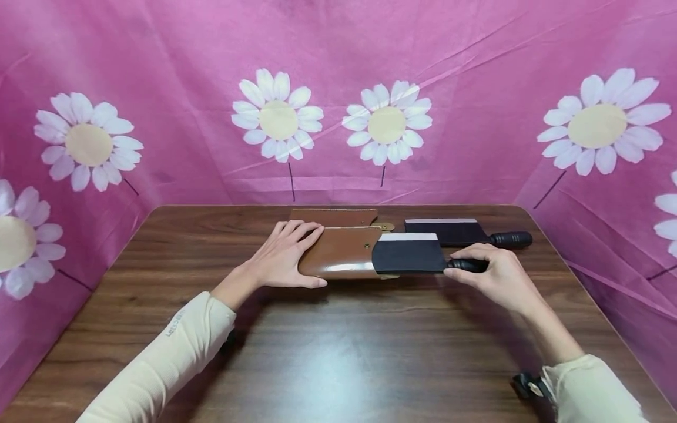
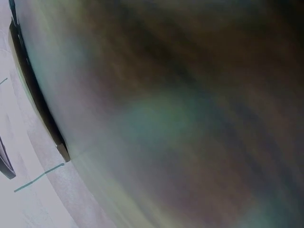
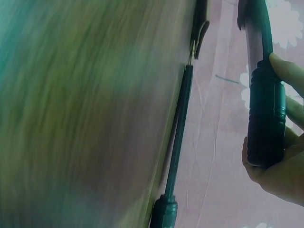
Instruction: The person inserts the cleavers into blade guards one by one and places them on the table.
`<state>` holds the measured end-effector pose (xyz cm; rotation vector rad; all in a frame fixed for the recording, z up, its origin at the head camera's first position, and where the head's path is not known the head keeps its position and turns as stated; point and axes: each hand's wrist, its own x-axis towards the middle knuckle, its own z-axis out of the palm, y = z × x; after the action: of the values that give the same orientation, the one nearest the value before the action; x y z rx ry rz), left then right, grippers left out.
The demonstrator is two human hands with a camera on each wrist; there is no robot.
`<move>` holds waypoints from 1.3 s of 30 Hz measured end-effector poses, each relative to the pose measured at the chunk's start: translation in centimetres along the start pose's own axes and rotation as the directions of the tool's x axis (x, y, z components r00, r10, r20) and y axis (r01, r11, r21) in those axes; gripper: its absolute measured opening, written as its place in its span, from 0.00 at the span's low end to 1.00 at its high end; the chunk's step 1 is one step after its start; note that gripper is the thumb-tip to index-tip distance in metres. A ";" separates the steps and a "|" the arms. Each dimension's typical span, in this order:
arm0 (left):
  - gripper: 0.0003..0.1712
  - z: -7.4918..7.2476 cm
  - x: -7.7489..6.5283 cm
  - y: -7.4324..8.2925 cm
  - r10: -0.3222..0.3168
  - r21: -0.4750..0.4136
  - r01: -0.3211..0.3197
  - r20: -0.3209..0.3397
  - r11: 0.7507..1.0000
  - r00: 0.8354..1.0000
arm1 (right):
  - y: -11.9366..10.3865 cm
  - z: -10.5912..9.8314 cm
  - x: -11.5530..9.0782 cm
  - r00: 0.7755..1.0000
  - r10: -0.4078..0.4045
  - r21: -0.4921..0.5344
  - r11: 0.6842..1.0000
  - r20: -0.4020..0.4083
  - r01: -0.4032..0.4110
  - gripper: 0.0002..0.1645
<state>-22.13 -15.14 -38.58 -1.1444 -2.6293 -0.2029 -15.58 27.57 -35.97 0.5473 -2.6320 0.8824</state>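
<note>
A cleaver lies between the two hands, its dark blade partly inside the mouth of a brown sheath, with a pale strip along its far edge. The left hand holds the sheath's left end — fingers spread over the far side, thumb along the near edge — while the right hand grips the cleaver's black handle between thumb and fingers. A small tab peeks out beneath the sheath near its mouth. In the right wrist view the held cleaver is clear of the desk, with pink cloth showing between the two. Just behind, a second sheath lies partly hidden by the first, its strap pointing right, and to the right of that a second cleaver rests on the desk, handle toward the right side. The desk has a dark brown wood grain and a bright patch of reflected light near its middle. Pink cloth hangs behind it and along both sides, patterned with large white flowers with yellow centres. Pale sleeves cover the forearms — the left one bears small lettering. The left wrist view is mostly blurred.
</note>
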 end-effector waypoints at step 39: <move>0.67 -0.9 1.2 0.8 0.019 0.010 -0.019 -0.005 1.000 1.000 | -3.2 2.9 1.9 0.996 -0.085 0.046 0.995 -0.016 0.086 0.15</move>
<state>-22.13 -13.96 -37.29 -1.1642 -2.6111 -0.1879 -16.36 22.96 -35.76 0.6582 -2.5609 0.9196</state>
